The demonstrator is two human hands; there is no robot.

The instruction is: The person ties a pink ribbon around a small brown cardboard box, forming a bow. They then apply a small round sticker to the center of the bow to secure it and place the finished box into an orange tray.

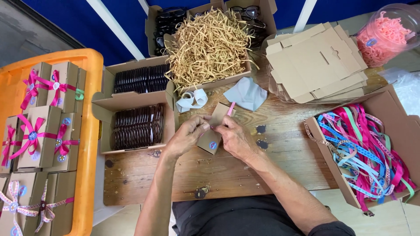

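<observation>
A small brown cardboard box with a round blue sticker lies tilted on the wooden table. My left hand grips its left side, fingertips pinched at the top. My right hand holds its right side, fingers meeting the left hand's over the box. A pink ribbon sticks out past the box's far end. Whether the ribbon is held by either hand is hidden by the fingers.
An orange crate of ribboned boxes stands left. Boxes of dark cases, shredded paper, flat cardboard blanks, a ribbon box, a jar of pink pieces, white tape and grey cloth surround the work spot.
</observation>
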